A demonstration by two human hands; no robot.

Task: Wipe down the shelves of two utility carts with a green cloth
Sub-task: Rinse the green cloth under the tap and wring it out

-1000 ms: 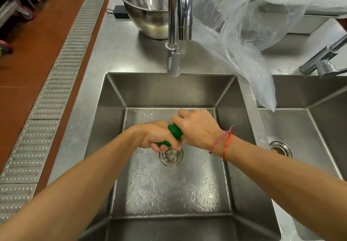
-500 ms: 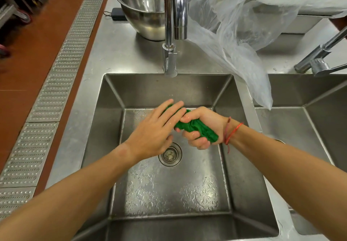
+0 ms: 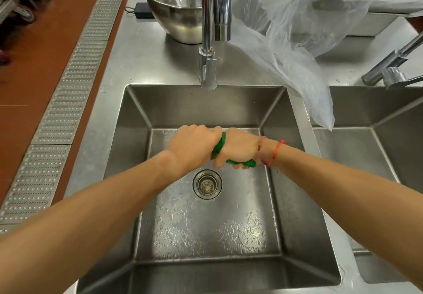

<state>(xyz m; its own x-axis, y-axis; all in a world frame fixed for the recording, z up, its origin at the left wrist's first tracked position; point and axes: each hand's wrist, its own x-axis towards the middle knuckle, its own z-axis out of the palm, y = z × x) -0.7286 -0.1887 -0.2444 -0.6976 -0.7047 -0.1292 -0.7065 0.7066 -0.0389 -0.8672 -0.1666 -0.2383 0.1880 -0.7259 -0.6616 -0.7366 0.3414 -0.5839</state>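
Curling round the cloth (image 3: pixel 219 145), the fingers of both hands clench it. The left hand (image 3: pixel 194 146) grips one end and the right hand (image 3: pixel 239 147) the other, knuckles up, the two hands touching. Only a green strip shows between them, with a fold under the right hand. Red strings (image 3: pixel 273 154) circle the right wrist. The cloth is held over the sink (image 3: pixel 206 108), just above the drain (image 3: pixel 207 184); water beads the sink's floor. A faucet (image 3: pixel 209 41) rises behind the sink, with a bowl (image 3: pixel 176 9) behind it. To the right, a clear bag (image 3: pixel 297 41) droops over the counter edge toward a second sink (image 3: pixel 377 115).
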